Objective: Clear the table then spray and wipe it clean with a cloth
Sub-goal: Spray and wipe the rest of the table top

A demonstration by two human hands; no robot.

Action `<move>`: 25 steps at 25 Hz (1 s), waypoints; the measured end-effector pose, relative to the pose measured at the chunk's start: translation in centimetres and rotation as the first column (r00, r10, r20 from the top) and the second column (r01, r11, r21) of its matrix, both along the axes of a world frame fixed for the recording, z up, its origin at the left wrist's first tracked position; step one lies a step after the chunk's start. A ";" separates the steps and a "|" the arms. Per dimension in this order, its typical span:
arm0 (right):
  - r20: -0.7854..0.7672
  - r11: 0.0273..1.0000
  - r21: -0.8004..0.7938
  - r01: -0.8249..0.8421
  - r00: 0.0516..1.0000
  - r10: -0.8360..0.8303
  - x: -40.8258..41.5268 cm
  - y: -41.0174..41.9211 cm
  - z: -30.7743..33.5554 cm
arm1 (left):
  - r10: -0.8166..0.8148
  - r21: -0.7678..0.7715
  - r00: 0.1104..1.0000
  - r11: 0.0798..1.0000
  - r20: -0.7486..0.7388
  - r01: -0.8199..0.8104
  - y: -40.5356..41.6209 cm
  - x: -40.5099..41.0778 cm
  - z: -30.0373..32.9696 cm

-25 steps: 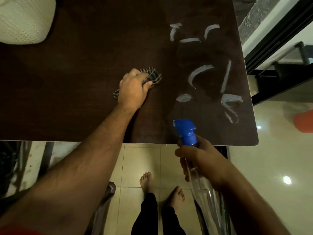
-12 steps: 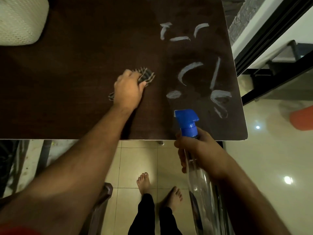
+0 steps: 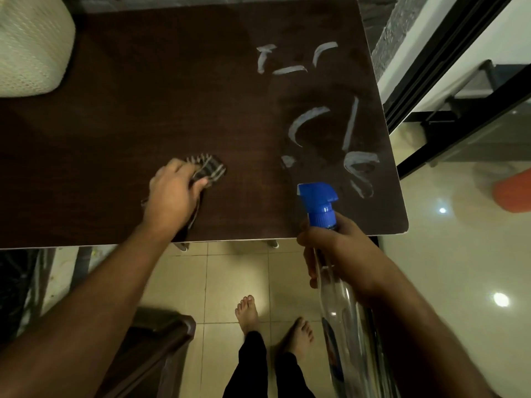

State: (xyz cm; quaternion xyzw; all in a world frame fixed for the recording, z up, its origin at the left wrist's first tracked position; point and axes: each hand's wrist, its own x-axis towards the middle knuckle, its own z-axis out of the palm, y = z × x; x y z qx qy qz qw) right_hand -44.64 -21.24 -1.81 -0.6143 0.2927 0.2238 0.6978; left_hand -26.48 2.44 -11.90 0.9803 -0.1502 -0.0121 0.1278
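The striped cloth (image 3: 207,171) lies bunched on the dark wooden bench (image 3: 115,124), a little in from the near edge and left of the pale wet streaks (image 3: 307,122) that mark the right part of the top. The left hand (image 3: 172,196) sits on the cloth, fingers curled over it and the thumb pinching its right side, so most of the fabric is hidden under the palm; a strip of it trails back toward the near edge beneath the wrist. To the right of the cloth, just over the near edge, the right hand (image 3: 342,254) has its grip wrapped around the neck of a clear spray bottle (image 3: 339,311) with a blue trigger head (image 3: 317,201), the nozzle pointing left and the body slanting down toward the floor. The streaks lie beyond and to the right of the nozzle. Far left of the cloth, at the back corner, rests a pale textured cushion (image 3: 31,44). Below the near edge are beige floor tiles (image 3: 230,271), two bare feet (image 3: 250,311) and the corner of a brown chair (image 3: 161,334).
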 end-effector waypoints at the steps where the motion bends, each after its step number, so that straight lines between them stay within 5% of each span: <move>1: 0.005 1.000 0.005 0.003 1.000 -0.003 0.1 0.1 0.1 | 0.021 -0.022 1.000 1.000 0.014 -0.021 -2.3 1.2 0.0; 5: 0.030 1.000 0.014 0.010 1.000 -0.010 0.2 0.0 0.3 | -0.155 -0.076 0.988 0.985 -0.010 0.154 -11.0 -4.6 0.0; 9: 0.037 0.999 0.026 0.024 0.999 -0.025 -0.4 -1.4 0.7 | -0.362 -0.125 0.928 0.928 -0.087 0.350 -7.1 -12.9 0.1; 13: 0.034 0.999 0.019 0.031 0.999 -0.032 -0.7 -2.8 -0.1 | -0.174 -0.024 0.984 0.985 -0.047 0.173 -2.8 -5.8 -0.1; 19: 0.049 0.998 0.042 0.041 0.998 -0.043 0.2 -3.4 -0.6 | -0.001 -0.092 0.999 0.996 0.033 0.004 -13.6 1.2 -0.2; 25: 0.097 0.994 0.074 0.076 0.992 -0.083 0.7 -4.9 -0.3 | -0.421 -0.116 0.904 0.904 -0.079 0.411 -11.1 -11.3 0.4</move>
